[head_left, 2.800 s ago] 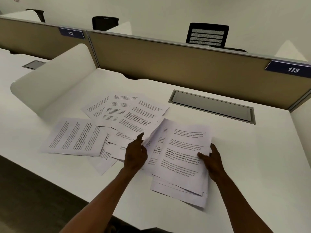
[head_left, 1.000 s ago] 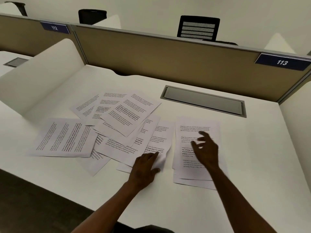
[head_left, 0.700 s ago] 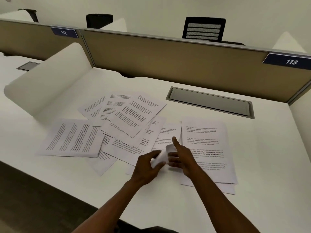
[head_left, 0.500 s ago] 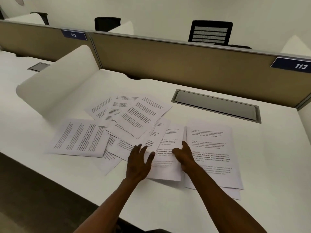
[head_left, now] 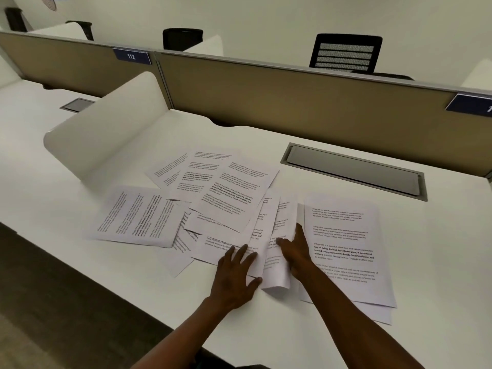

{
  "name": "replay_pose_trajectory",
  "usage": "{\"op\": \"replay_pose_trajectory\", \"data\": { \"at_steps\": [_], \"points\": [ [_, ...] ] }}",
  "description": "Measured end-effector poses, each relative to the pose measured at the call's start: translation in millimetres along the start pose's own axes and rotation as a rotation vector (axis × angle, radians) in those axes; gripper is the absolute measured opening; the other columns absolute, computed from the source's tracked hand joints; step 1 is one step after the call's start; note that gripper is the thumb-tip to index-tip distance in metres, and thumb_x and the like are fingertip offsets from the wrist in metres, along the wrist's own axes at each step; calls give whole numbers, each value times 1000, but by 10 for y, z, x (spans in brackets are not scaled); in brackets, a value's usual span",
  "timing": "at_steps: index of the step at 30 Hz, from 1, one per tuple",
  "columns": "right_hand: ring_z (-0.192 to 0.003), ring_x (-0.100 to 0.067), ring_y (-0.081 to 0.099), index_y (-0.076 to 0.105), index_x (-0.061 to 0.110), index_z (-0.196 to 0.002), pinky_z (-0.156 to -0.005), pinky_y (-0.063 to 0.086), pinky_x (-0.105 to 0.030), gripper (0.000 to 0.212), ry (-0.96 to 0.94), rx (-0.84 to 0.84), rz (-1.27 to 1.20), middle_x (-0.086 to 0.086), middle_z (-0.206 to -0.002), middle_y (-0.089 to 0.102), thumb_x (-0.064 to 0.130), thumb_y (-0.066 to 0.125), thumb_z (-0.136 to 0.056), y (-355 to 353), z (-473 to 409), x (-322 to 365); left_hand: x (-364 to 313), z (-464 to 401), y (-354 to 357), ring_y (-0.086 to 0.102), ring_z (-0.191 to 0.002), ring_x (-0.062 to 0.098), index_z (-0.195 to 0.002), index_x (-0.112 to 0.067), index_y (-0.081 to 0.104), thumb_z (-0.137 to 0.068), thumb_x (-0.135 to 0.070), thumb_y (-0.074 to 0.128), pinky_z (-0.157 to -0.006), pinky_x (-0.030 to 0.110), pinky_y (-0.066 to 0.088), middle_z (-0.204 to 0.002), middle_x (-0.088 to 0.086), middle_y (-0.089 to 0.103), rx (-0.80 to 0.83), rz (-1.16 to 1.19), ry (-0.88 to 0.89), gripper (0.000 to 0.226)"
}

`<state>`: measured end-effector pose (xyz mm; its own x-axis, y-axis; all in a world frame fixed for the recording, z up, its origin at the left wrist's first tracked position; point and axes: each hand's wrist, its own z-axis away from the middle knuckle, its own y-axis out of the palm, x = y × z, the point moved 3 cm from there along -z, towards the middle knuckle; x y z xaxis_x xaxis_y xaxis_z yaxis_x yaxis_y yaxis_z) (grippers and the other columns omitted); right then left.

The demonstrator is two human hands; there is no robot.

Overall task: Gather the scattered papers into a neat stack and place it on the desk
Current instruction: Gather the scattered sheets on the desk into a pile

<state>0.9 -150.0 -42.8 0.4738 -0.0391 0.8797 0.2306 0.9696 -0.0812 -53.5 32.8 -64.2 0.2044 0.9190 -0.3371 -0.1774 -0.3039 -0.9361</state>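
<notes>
Several printed white sheets lie fanned and overlapping on the white desk. A small rough stack sits apart at the right. Between pile and stack, one sheet is lifted and curled along its length. My right hand grips that sheet's right edge, thumb up. My left hand rests flat on the desk with fingers spread, its fingertips pressing the lower edges of the sheets beside it. One sheet lies alone at the far left.
A grey cable hatch is set into the desk behind the papers. A curved white divider stands at the left and a tan partition at the back. The desk's front edge runs just below my left wrist.
The sheet lay flat under both hands half a second ago; now my right hand has lifted it so it curls upward beside the stack. My left hand has shifted slightly right.
</notes>
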Motion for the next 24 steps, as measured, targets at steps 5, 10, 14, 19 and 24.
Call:
{"op": "replay_pose_trajectory", "data": {
  "at_steps": [5, 10, 14, 19, 24],
  "points": [
    [-104, -37, 69, 51, 16, -130, -85, 56, -58, 54, 157, 213, -307, -14, -121, 68, -7, 67, -83, -45, -22, -11, 46, -49, -113, 27, -143, 23, -153, -39, 14, -82, -56, 52, -116, 37, 30, -163, 0, 18, 13, 65, 49, 83],
    [-109, -36, 65, 39, 23, -141, -88, 55, -58, 72, 134, 167, -309, -11, -130, 62, -7, 67, -82, -45, -78, -66, 90, -160, -248, 39, -136, 20, -152, -35, 27, -86, -37, 54, -113, 38, 37, -153, -4, 41, 53, 113, 37, 71],
    [-108, -24, 53, 6, 44, -151, -93, 53, -48, 102, -76, 31, -36, 4, -127, 41, -4, 66, -84, -59, -20, 54, 9, -191, -397, 65, -102, 21, -133, -25, 58, -91, -33, 40, -89, 33, 55, -117, 1, 71, -183, 245, 8, 47],
    [-136, -27, 43, 30, 32, -151, -110, 39, -40, 63, -95, 1, -25, -2, -155, 38, 39, 59, -95, -65, -48, 84, -246, -103, -355, 65, -108, 17, -135, -25, 57, -95, -38, 47, -93, 22, 48, -123, -2, 69, -249, 253, 224, 43],
    [-124, -26, 55, 42, 22, -145, -105, 46, -42, 60, -54, 34, -42, 0, -139, 55, 43, 62, -92, -116, -67, 70, -397, -82, -290, 43, -134, 6, -144, -35, 44, -87, -64, 53, -112, 23, 34, -148, -13, 48, 99, 217, 295, 64]
  ]
}}
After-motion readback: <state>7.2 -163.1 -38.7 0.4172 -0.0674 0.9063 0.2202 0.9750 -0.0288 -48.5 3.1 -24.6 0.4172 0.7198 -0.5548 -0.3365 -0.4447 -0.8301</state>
